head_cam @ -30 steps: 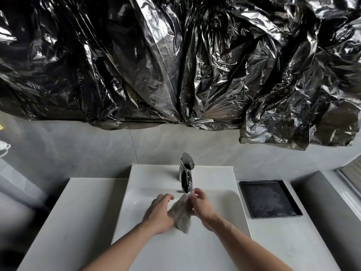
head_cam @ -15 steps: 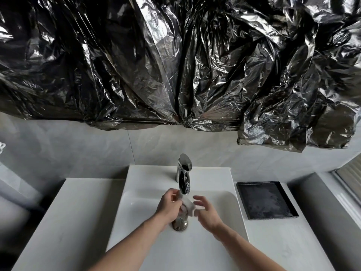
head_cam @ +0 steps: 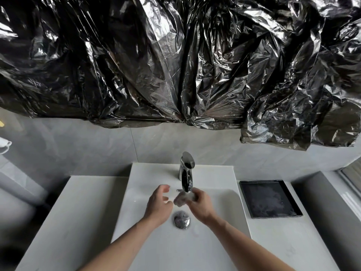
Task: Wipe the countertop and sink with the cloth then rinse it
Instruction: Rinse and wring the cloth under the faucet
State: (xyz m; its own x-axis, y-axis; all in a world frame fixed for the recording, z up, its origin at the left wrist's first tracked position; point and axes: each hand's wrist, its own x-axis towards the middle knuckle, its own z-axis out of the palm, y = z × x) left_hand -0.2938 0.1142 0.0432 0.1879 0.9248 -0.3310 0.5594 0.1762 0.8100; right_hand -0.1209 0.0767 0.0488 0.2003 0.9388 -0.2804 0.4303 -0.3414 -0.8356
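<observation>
Cloth bunched in the right hand under the faucet, left hand loose beside it.

Crumpled black plastic sheeting (head_cam: pixel 175 61) hangs across the wall far above both hands. The white countertop (head_cam: pixel 78 222) spreads out to the left of the left hand, and the white sink (head_cam: pixel 218 212) lies under both hands. A black tray (head_cam: pixel 269 198) sits well to the right of the right hand. The chrome faucet (head_cam: pixel 186 173) stands just beyond the fingertips. The right hand (head_cam: pixel 201 205) grips the balled, blurred grey cloth (head_cam: pixel 182 198) just below the spout. The left hand (head_cam: pixel 158 206) hangs relaxed with fingers loosely curved, holding nothing, just left of the cloth. The metal drain (head_cam: pixel 181 222) sits between the wrists.
</observation>
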